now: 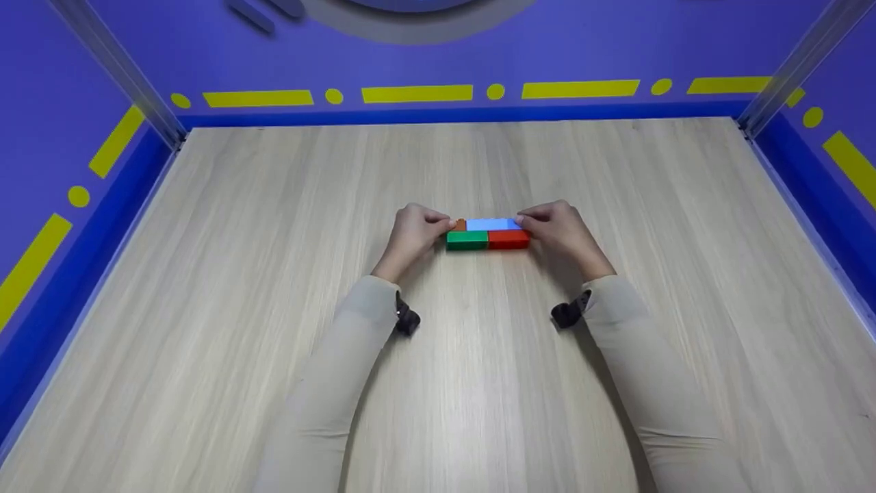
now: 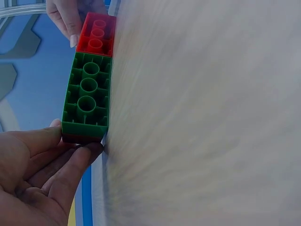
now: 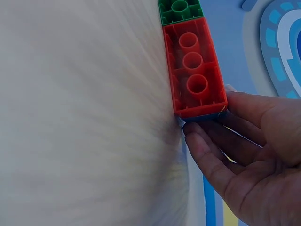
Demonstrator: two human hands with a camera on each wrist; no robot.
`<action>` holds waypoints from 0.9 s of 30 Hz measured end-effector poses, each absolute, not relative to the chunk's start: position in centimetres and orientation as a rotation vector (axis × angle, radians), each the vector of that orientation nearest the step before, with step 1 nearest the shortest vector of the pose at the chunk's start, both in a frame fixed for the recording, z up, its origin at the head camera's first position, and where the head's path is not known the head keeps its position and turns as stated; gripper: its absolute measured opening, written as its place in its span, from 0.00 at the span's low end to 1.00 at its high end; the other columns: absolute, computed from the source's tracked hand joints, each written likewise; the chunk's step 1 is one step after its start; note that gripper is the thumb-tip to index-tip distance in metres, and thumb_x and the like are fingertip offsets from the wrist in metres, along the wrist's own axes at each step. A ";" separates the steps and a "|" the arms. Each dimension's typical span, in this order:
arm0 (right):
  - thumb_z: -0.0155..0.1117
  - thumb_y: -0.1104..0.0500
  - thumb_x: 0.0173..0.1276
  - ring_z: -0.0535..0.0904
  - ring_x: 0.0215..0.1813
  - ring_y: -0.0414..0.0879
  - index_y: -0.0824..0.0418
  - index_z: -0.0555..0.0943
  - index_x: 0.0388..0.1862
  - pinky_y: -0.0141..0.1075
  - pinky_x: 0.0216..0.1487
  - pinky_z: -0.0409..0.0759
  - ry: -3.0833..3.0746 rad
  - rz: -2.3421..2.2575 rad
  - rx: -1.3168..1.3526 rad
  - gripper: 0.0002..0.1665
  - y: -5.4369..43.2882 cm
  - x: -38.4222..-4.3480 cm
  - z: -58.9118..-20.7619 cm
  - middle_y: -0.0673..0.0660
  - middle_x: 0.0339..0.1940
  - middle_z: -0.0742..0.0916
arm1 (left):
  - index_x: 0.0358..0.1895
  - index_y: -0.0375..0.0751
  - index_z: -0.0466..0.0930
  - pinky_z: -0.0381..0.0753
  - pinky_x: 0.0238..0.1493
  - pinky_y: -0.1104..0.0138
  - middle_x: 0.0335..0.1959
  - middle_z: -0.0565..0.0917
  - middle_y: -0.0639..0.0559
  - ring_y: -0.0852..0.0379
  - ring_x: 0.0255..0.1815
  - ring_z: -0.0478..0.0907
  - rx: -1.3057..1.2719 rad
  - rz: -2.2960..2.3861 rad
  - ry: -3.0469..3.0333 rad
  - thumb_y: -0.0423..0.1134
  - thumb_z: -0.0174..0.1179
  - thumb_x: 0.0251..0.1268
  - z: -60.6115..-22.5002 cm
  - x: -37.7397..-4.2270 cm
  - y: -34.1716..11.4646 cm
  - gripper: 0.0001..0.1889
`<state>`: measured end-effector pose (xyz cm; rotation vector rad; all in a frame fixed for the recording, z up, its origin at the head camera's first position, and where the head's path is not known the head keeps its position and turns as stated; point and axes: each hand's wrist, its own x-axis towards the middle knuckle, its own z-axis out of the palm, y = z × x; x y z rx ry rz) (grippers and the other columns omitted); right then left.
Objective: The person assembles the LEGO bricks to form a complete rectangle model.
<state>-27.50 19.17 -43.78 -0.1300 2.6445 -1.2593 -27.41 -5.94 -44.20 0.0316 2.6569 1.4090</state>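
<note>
A row of joined building bricks lies on its side on the table. Its near layer is a green brick (image 1: 467,240) and a red brick (image 1: 508,239), end to end, with hollow undersides and tubes showing in both wrist views. Behind them sit an orange-brown brick (image 1: 461,224) at the left and a light blue brick (image 1: 487,224), with a darker blue part (image 1: 512,224) at the right. My left hand (image 1: 410,236) pinches the row's left end between thumb and fingers. At the other end, my right hand (image 1: 567,233) pinches it the same way.
The wood-grain table (image 1: 274,205) spreads around both arms. A purple-blue wall (image 1: 424,65) with yellow dashes rises along its back, and similar panels stand at both sides. Black wrist cameras (image 1: 408,320) sit under the sleeves' cuffs, close over the tabletop.
</note>
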 end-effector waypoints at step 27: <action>0.53 0.50 0.74 0.77 0.46 0.48 0.65 0.78 0.60 0.36 0.48 0.76 2.621 -1.283 -0.054 0.25 19.0 -27.6 -43.8 0.61 0.53 0.84 | 0.49 0.37 0.85 0.78 0.55 0.64 0.47 0.86 0.47 0.56 0.48 0.80 0.089 1.420 2.624 0.40 0.57 0.69 -44.4 -27.3 -6.3 0.13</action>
